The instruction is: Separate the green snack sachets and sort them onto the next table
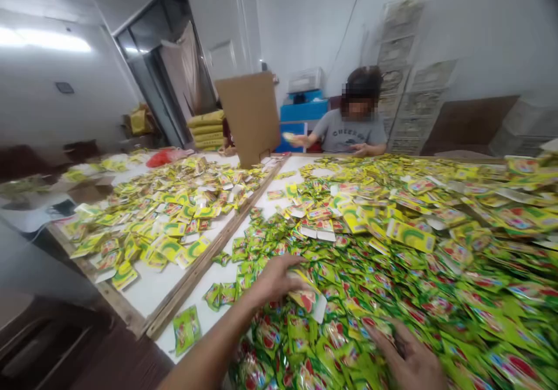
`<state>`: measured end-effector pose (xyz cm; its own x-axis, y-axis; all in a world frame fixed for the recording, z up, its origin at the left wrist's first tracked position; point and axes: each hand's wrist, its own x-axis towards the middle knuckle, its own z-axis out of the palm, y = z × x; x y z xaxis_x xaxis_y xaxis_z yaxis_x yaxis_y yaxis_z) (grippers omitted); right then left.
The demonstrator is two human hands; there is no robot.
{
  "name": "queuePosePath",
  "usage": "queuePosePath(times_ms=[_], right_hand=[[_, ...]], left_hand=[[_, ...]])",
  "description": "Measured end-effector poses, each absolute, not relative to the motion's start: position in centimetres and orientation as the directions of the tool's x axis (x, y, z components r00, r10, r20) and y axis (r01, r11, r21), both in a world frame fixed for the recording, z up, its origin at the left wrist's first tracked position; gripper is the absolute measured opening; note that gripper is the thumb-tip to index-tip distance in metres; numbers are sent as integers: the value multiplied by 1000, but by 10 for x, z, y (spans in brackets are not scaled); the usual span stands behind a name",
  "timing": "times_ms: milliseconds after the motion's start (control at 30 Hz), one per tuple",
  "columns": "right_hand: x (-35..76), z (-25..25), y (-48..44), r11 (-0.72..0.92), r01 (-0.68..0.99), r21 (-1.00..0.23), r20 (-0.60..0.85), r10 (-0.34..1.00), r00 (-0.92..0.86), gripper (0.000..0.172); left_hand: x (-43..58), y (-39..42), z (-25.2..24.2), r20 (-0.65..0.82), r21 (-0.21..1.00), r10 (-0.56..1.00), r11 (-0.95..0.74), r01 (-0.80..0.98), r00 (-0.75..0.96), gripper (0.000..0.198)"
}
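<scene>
My left hand (276,278) reaches over the heap and is closed on a small yellow carton (308,298). The carton lies tilted, with a watermelon picture and a white end flap pointing towards me. Low on the right, my right hand (412,352) is down among the shiny green packets (300,326). Its thumb and fingers close around one green packet (384,325), partly hidden by the fingers. Several loose packets surround both hands, printed with red watermelon pictures.
Yellow cartons (410,236) lie piled beyond the packets. A wooden strip (209,247) divides the white tabletop; more cartons (170,204) lie left of it. A brown cardboard sheet (249,117) stands upright at the far edge. Across the table, a person (355,128) holds a carton.
</scene>
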<state>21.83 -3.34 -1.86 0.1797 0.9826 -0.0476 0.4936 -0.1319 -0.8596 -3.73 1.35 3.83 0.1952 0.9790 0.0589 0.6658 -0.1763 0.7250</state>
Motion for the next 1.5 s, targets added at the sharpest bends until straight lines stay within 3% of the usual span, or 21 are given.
queuePosePath(times_ms=[100,233,367,500,700,967,1133,1267,1367,1500], right_hand=[[211,-6,-40,-76,499,-863,12,985,171,41],[203,10,-44,-15,327,-945,25,993,117,35],[197,27,-39,29,100,-995,35,998,53,33],[198,39,-36,84,253,-964,67,995,-77,29],[205,44,-36,52,316,-947,-52,948,-313,29],[192,44,-35,131,460,-878,98,991,-96,32],[188,32,-44,116,500,-858,127,992,-13,28],[187,24,-50,115,479,-870,76,992,-100,20],[187,27,-55,102,407,-908,38,986,-161,22],[185,37,-62,205,456,-866,173,979,-111,18]], left_hand=[[-48,-14,41,-128,705,924,-170,688,360,51],[-44,-36,35,-147,805,950,-48,592,276,28],[-21,-48,19,-131,973,956,72,221,264,33],[-2,-58,11,-177,975,956,203,-92,233,31],[1,-64,9,-142,985,970,157,-66,198,30],[0,-64,12,-150,981,958,174,-81,242,28],[4,-67,5,-140,976,974,167,-142,178,29],[5,-68,-1,-136,983,964,160,-85,230,28],[7,-68,-2,-162,963,958,205,-174,235,31],[11,-68,0,-195,927,958,250,-280,209,37]])
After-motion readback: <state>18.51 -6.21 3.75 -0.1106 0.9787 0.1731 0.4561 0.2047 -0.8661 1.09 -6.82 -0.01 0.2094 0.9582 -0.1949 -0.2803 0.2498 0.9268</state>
